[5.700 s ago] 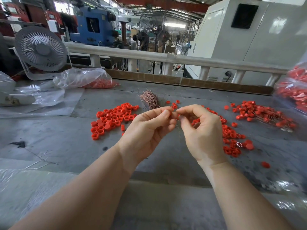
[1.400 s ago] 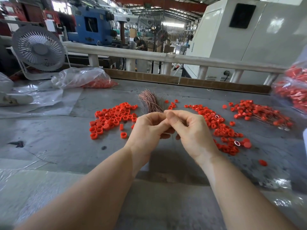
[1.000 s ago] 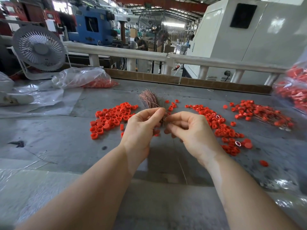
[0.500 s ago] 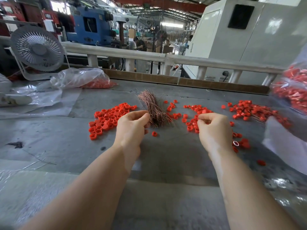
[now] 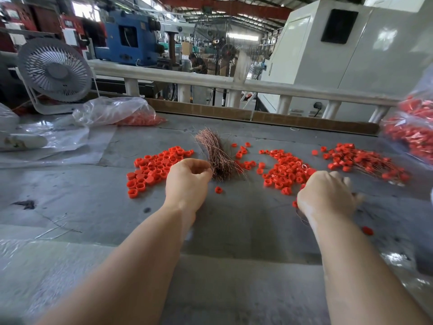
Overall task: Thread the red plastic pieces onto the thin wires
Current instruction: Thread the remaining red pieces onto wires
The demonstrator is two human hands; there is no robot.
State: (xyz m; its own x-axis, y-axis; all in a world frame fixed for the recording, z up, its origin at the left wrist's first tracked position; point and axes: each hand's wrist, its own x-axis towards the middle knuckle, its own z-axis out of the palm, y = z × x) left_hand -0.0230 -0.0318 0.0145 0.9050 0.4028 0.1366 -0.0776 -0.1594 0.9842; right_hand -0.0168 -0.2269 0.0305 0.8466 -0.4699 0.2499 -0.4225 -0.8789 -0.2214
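Observation:
A bundle of thin copper wires [image 5: 218, 158] lies on the grey table [image 5: 93, 207]. My left hand [image 5: 187, 181] has curled fingers, and thumb and forefinger pinch at the bundle's near left end. Loose red plastic pieces form a left pile [image 5: 154, 167] and a middle pile [image 5: 285, 170]. One piece [image 5: 218, 190] lies alone. My right hand [image 5: 328, 195] hovers low at the middle pile's near right edge, fingers curled down and tips hidden. A thin wire with a red piece [image 5: 294, 204] shows at its heel. Threaded pieces [image 5: 365, 163] lie at the right.
A white fan [image 5: 55, 71] and a clear bag of red pieces [image 5: 117, 111] sit at the back left on plastic sheeting. Another bag of red pieces [image 5: 412, 134] hangs over the right edge. A stray piece [image 5: 367, 230] lies near right. A white rail [image 5: 234, 84] borders the back.
My hands, joined over the wire a second ago, have parted. The left went to the wire bundle. The right swung right and down past the middle pile.

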